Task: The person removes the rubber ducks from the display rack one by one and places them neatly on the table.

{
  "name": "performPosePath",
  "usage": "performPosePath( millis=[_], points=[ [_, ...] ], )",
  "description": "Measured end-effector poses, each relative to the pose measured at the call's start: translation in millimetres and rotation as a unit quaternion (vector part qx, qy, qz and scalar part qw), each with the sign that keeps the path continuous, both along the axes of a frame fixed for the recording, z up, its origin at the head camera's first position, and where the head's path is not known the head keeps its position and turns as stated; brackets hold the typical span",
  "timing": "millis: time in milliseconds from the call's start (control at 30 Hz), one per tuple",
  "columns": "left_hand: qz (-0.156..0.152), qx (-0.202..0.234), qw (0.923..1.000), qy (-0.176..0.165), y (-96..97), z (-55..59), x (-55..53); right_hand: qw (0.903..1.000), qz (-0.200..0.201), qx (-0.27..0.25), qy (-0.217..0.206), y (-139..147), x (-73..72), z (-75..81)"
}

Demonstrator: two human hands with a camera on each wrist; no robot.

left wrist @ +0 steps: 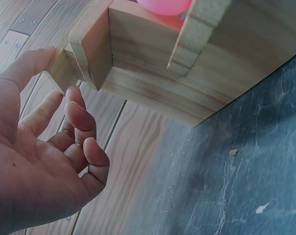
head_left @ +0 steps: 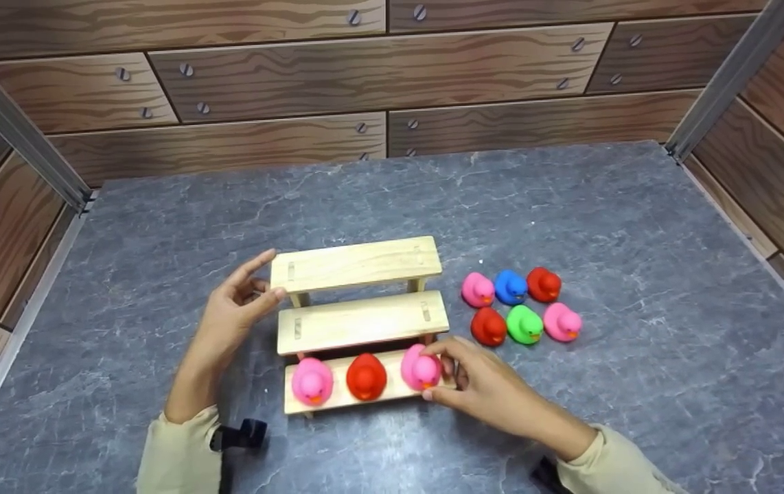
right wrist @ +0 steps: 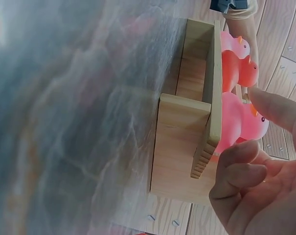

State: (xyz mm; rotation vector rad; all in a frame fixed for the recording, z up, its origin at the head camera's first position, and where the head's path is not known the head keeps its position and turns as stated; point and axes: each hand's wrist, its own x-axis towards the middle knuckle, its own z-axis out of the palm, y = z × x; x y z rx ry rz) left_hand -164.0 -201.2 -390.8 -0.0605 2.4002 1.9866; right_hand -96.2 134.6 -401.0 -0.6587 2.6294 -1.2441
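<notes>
A pale wooden three-tier stand (head_left: pixel 358 266) stands on the table, its lowest shelf at the front. My left hand (head_left: pixel 231 312) holds the left end of the top shelf between thumb and index finger; in the left wrist view the other fingers curl loosely below it. On the bottom shelf sit a pink rubber duck (head_left: pixel 312 381) at the left and a red duck (head_left: pixel 366 377) in the middle. At that shelf's right end, my right hand (head_left: pixel 485 384) pinches another pink duck (head_left: pixel 419 368) between thumb and fingers. The right wrist view shows this duck (right wrist: pixel 231 122) against the shelf.
Right of the stand, several more ducks are in two rows, among them a blue duck (head_left: pixel 511 287), a green duck (head_left: pixel 524 324) and a red duck (head_left: pixel 488 326). Wood-print walls (head_left: pixel 378 75) enclose the grey marbled table (head_left: pixel 179 219) at the back and sides.
</notes>
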Motion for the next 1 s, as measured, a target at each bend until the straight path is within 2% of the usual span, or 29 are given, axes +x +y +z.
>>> performPosePath(
  millis=[467, 667, 1000],
  points=[
    [-0.004, 0.002, 1.0, -0.003, -0.4, 1.3, 0.3, 0.9999, -0.003, -0.007, 0.012, 17, 3.4, 2.3],
    [-0.008, 0.004, 1.0, -0.001, -1.1, 1.4, 0.7, 0.9997, 0.0, -0.017, 0.019, 30, 6.1, -0.3],
    [-0.009, 0.004, 1.0, -0.001, -0.4, 1.0, -0.1, 0.999, -0.017, -0.034, 0.022, 56, 8.0, 1.0]
  ],
)
